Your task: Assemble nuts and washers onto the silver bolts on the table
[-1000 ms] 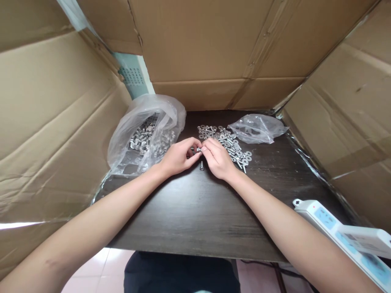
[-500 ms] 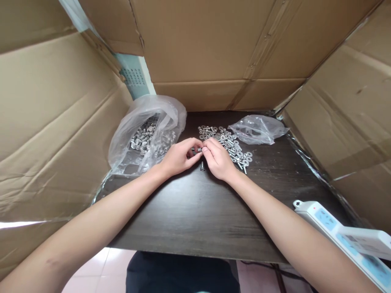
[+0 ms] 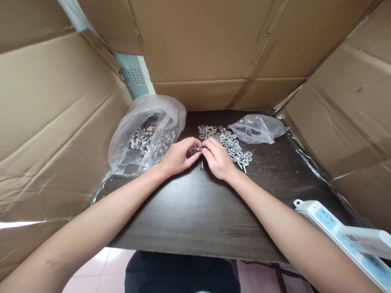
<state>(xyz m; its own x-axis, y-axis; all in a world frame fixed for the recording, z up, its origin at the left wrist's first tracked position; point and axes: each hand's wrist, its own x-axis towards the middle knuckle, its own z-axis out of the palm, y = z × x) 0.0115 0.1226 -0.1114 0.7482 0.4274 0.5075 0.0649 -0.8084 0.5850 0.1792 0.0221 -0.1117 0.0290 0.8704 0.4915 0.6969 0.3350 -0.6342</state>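
My left hand [image 3: 182,155] and my right hand [image 3: 217,158] meet fingertip to fingertip over the table. Between them is a small bolt [image 3: 198,149] with what looks like a nut or washer on it, lying sideways. My left fingers curl around one end, and my right thumb and forefinger pinch the other. Part of the bolt is hidden by the fingers. Just below, a single bolt [image 3: 202,165] stands on its head on the table. Beyond my right hand spreads a pile of loose bolts, nuts and washers [image 3: 232,147].
An open plastic bag [image 3: 122,140] with many metal fasteners [image 3: 143,138] lies at the left. A crumpled clear bag [image 3: 259,129] is at the back right. Cardboard walls [image 3: 220,44] surround the dark table [image 3: 195,219]. A white power strip [image 3: 324,217] sits at the right edge.
The hands stay in nearly the same place. The fingers have shifted slightly, and a little more of the bolt between them shows.
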